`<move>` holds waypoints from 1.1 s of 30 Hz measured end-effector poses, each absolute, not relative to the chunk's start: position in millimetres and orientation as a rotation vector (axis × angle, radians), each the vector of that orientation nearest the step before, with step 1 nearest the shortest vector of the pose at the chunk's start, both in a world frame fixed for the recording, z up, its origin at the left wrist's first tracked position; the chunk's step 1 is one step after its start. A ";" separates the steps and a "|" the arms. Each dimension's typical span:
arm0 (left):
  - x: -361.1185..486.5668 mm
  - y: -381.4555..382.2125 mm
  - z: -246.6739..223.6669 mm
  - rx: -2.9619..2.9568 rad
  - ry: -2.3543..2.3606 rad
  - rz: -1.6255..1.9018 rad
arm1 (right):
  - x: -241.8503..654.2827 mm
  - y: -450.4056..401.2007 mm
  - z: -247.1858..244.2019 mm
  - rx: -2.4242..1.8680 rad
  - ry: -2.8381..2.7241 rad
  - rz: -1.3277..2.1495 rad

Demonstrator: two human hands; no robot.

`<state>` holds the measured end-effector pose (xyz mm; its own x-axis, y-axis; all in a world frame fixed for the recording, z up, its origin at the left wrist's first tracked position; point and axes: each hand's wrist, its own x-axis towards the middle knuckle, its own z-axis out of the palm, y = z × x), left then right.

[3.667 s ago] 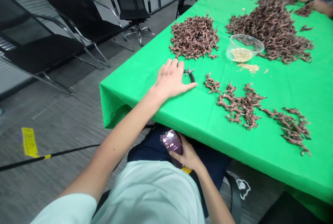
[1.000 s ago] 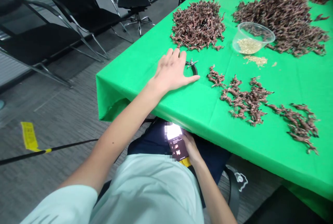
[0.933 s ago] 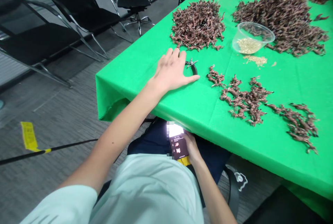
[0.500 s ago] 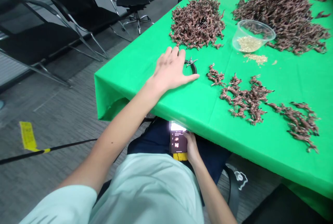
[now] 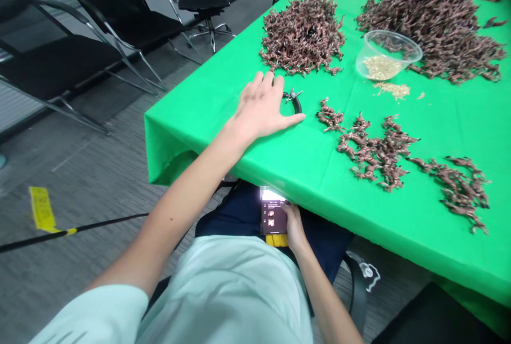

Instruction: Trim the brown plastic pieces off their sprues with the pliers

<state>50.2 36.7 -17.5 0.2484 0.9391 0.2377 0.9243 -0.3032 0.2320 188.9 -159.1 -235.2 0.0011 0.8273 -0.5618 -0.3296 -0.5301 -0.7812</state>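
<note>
Left hand [image 5: 261, 103]: palm down on the smooth green cloth [image 5: 299, 157], fingers loosely spread and thumb out toward 3 o'clock. It partly covers the pliers [image 5: 294, 97], whose short metal jaws and one curved black handle show at its thumb side; the rest is hidden, and whether the palm presses on them cannot be told. Right hand [image 5: 294, 224]: below the table edge, at about 5 o'clock from the left, closed round the side of a phone [image 5: 273, 219], thumb over the screen and the other fingers largely out of sight. The screen's top is washed out by glare, a pixelated patch covers its upper left corner, and its rows of writing are too small to read. A yellow item [image 5: 277, 240], partly hidden, shows just below it.

Clock positions from the left hand: at 1 o'clock, a rounded pile [image 5: 302, 36] of knobbly, glossy brown pieces; at 2 o'clock, a larger heap [image 5: 435, 24], cut off by the top edge; between 2 and 3, a clear, round-rimmed plastic tub [image 5: 361, 64] holding pale flakes, with more spilled flakes [image 5: 393, 90] beside it; from 3 to 4, loose brown pieces [image 5: 379, 152] in scattered clusters. At 8 o'clock, a yellow tag [image 5: 43, 208] bears blurred, unreadable marks. At 11 o'clock stand black mesh chairs [image 5: 155, 24] with metal frames, partly cropped.
</note>
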 end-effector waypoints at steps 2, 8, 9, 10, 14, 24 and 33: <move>50.1 36.7 -17.0 2.443 1.822 0.513 | 188.8 -158.7 -235.1 -1.383 -0.534 1.673; 50.2 35.6 -15.0 2.413 1.819 0.494 | 187.9 -158.6 -238.6 -1.378 -0.513 1.660; 50.2 35.6 -15.1 2.410 1.821 0.498 | 187.8 -158.7 -239.5 -1.378 -0.509 1.656; 50.1 35.7 -15.3 2.410 1.822 0.500 | 187.8 -158.9 -240.3 -1.379 -0.505 1.652; 49.8 36.1 -16.1 2.422 1.814 0.495 | 187.9 -158.9 -243.1 -1.418 -0.485 1.649; 49.9 36.2 -16.8 2.446 1.785 0.518 | 187.0 -159.8 -238.2 -1.356 -0.786 1.570; 47.6 36.9 -19.7 2.476 1.787 0.520 | 182.0 -157.2 -244.1 -1.456 -1.161 1.294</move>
